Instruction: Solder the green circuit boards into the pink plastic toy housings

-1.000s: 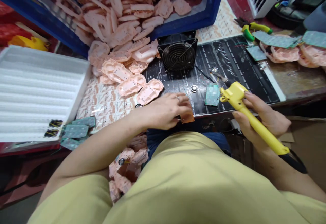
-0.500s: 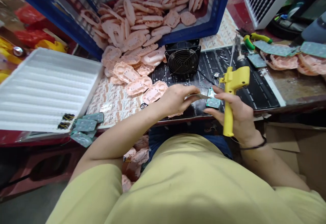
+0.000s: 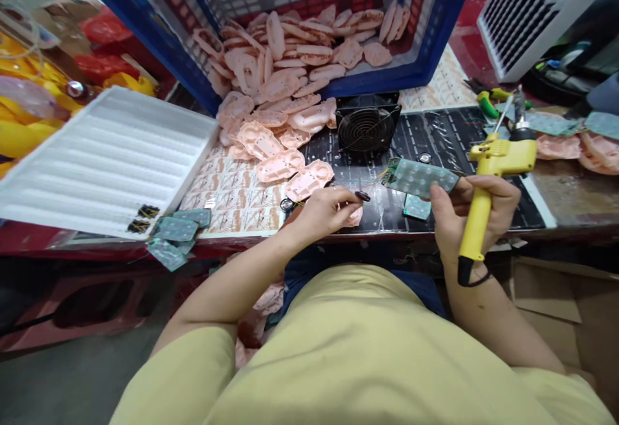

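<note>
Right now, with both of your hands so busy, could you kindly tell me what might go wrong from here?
The right hand grips the yellow soldering iron and also pinches the green circuit board, so the board could slip. The thin coloured wires running from the board toward the left hand might snag or pull loose if the hands move apart.

Electronics workshop: circuit boards (image 3: pixel 420 178), yellow soldering gun (image 3: pixel 476 222), blue crate (image 3: pixel 164 44) of pink plastic casings (image 3: pixel 280 70), bench fan (image 3: pixel 366 129).
</note>
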{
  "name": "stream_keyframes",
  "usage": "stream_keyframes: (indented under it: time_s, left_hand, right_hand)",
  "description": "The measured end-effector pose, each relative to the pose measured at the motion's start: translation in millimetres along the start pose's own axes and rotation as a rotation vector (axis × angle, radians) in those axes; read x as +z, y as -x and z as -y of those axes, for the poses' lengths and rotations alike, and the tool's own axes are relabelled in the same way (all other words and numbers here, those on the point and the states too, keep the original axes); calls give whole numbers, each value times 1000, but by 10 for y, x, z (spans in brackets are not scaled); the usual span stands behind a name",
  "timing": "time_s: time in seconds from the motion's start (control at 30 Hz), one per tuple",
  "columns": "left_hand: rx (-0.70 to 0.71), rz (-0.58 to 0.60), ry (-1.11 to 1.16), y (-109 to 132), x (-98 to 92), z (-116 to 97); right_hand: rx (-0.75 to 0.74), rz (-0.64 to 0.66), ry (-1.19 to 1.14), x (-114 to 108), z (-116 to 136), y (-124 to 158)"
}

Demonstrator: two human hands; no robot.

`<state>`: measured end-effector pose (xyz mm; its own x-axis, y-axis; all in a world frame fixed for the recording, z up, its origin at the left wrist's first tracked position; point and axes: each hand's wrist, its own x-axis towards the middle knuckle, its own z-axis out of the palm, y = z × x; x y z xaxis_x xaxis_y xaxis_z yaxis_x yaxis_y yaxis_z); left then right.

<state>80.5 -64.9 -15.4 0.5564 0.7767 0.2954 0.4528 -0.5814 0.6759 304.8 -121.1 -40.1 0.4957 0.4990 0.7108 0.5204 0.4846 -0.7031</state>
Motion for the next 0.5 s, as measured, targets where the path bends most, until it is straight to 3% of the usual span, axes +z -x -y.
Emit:
stream_keyframes:
  time_s: [0.1, 0.17, 0.3, 0.5]
  left_hand:
    - [89, -149, 88, 62, 143, -56]
    - [71, -256, 176, 74, 173, -108]
    - [-6, -419, 340, 95, 153, -148]
    - [23, -611, 477, 194, 110, -161]
  right_hand:
    - [15, -39, -34, 44, 73, 30]
    - [3, -50, -23, 57, 97, 54]
    - [-11, -50, 2, 88, 131, 97]
    - [-49, -24, -18, 229, 264, 177]
